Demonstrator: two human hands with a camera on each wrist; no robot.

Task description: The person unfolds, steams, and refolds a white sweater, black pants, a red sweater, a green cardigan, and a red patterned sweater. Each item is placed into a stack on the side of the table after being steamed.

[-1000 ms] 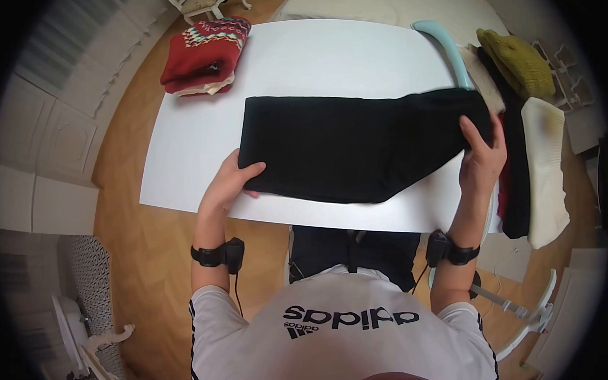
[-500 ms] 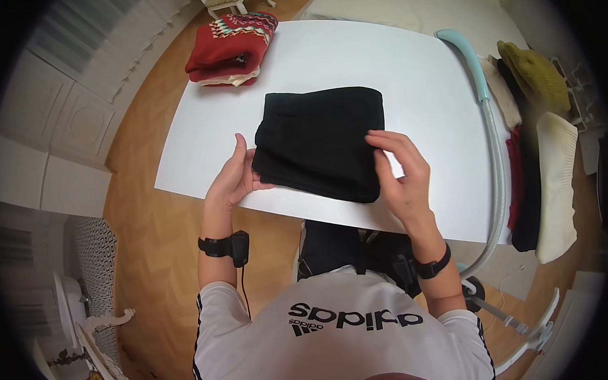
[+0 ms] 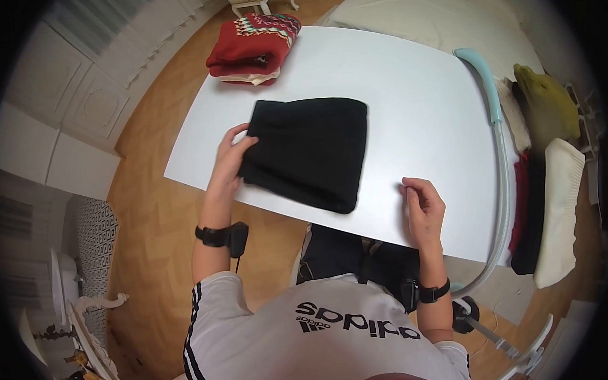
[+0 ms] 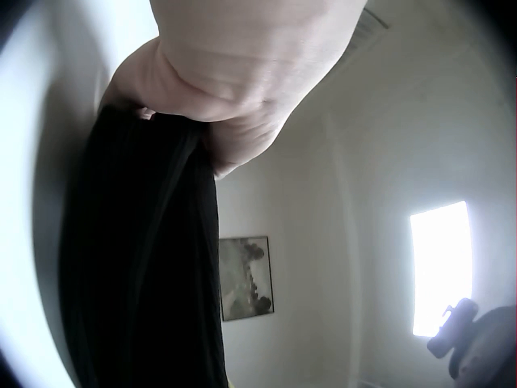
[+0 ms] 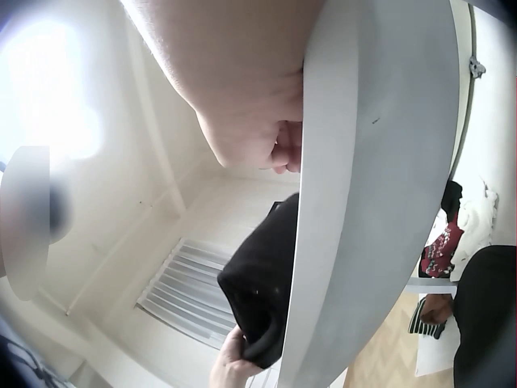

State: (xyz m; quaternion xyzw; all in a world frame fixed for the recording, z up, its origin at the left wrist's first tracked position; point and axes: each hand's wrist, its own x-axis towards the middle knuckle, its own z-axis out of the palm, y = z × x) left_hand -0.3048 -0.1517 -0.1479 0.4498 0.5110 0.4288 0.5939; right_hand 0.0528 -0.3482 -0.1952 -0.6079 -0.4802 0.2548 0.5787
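A folded black garment [image 3: 309,153] lies on the white table [image 3: 415,112]. My left hand [image 3: 234,152] grips its left edge, fingers curled over the fabric; the left wrist view shows the hand [image 4: 234,81] closed on the black cloth [image 4: 137,259]. My right hand [image 3: 422,206] rests on the table near its front edge, to the right of the garment and apart from it, fingers loosely curled and holding nothing. In the right wrist view that hand [image 5: 258,121] sits by the table edge [image 5: 355,202], with the black garment [image 5: 262,283] beyond.
A folded red patterned sweater [image 3: 252,48] on a cream one lies at the table's far left corner. A chair with a light blue frame [image 3: 492,103] at the right carries draped clothes: olive [image 3: 545,104], cream [image 3: 559,201], red and black. Wooden floor surrounds the table.
The long black garment was folded in half to the left. My right hand has let go and drawn back to the table's front edge; my left hand moved onto the garment's left edge.
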